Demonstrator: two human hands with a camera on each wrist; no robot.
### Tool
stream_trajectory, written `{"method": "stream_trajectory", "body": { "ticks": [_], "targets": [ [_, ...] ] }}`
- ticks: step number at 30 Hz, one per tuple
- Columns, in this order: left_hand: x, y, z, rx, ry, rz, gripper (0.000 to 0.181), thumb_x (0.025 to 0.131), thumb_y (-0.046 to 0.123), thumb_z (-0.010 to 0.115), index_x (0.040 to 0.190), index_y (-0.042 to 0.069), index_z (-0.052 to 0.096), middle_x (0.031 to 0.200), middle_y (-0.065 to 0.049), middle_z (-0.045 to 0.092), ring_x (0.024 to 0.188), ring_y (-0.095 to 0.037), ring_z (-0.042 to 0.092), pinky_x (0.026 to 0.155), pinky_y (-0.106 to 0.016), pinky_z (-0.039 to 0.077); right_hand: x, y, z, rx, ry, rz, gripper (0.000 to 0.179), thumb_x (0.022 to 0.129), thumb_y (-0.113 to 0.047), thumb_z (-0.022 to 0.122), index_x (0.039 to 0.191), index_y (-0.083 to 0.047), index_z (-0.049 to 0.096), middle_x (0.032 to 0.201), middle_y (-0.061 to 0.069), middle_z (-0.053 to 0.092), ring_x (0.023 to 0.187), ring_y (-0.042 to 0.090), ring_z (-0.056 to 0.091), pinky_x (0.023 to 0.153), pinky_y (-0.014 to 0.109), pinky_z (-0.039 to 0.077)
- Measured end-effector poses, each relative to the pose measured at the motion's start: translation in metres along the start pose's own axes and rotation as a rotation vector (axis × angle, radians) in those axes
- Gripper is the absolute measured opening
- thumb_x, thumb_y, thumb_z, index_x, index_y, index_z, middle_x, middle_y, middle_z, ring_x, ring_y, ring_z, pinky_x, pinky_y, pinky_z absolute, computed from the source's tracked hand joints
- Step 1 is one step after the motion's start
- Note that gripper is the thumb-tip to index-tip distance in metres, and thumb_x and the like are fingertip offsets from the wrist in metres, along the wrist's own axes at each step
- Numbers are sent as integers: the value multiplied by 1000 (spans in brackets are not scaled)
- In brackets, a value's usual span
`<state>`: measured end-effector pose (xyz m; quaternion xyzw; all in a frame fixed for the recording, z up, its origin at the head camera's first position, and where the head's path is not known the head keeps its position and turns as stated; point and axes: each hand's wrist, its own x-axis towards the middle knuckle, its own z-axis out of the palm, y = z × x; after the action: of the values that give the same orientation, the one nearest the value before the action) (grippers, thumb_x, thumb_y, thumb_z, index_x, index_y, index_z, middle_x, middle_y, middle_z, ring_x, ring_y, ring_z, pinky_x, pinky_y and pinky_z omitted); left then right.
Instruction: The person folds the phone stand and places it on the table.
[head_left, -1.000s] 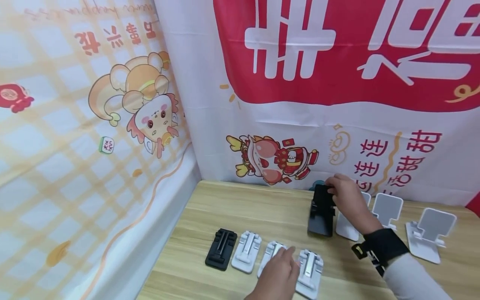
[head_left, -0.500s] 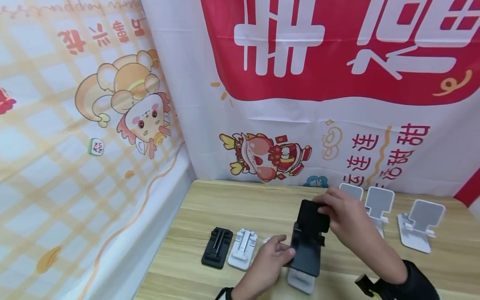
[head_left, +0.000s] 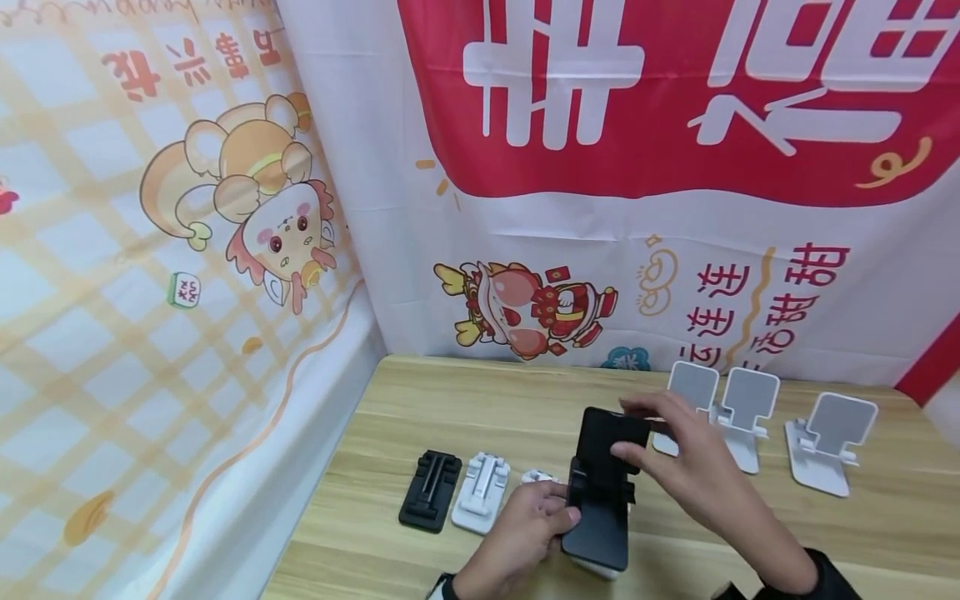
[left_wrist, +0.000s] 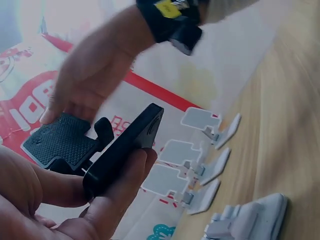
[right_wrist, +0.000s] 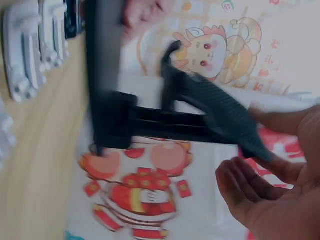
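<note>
A black folding phone stand (head_left: pixel 597 527), unfolded, hangs above the table between both hands. My left hand (head_left: pixel 519 527) grips the edge of its base, thumb on one face and fingers on the other in the left wrist view. My right hand (head_left: pixel 690 462) pinches the upper panel; in the right wrist view that ridged panel (right_wrist: pixel 225 117) lies between thumb and fingers, joined to the base by an arm (right_wrist: pixel 172 125). Right under the stand, a folded white stand is mostly hidden.
At the left lie a folded black stand (head_left: pixel 430 492), a folded white stand (head_left: pixel 481 493) and another white one (head_left: pixel 538 477), partly covered. Three unfolded white stands (head_left: pixel 831 446) stand at the right back. Printed cloths (head_left: pixel 495 225) hang behind and left.
The black stand has come from the back row toward me, held by the right hand. My left hand has left the folded white stands and taken hold of its base.
</note>
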<state>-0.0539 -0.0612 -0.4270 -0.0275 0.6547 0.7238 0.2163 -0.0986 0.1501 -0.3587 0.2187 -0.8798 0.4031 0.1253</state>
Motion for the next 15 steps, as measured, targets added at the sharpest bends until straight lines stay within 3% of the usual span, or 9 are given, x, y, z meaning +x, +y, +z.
{"method": "stream_trajectory", "body": {
  "ticks": [3,6,9,15],
  "targets": [
    [-2,5,1,-25,12,-10,34,91,2,60,123,-7,54,96,-12,73,85,-20,71,69,-29,59,-4,8,8,225,-104,122,68,76,-39,76,133,-13,50,127,7,60,112,18,59,93,38,52],
    [-3,9,3,-17,16,-1,35,91,2,60,124,-6,53,96,-11,72,85,-20,70,69,-30,59,-9,12,15,322,-155,194,69,75,-36,79,132,-9,50,125,10,61,107,18,62,91,32,53],
    [-5,12,4,-9,17,6,36,91,2,60,124,-6,53,96,-11,72,85,-20,71,70,-31,60,-13,12,18,310,-142,204,63,74,-34,79,124,-6,55,116,9,65,101,17,65,86,30,55],
    [-8,14,9,-41,-16,28,36,90,1,60,124,-8,53,97,-15,73,86,-25,71,70,-31,60,-12,11,21,163,-14,89,46,74,-16,81,115,-10,61,107,2,69,96,12,66,80,28,57]
  ]
}}
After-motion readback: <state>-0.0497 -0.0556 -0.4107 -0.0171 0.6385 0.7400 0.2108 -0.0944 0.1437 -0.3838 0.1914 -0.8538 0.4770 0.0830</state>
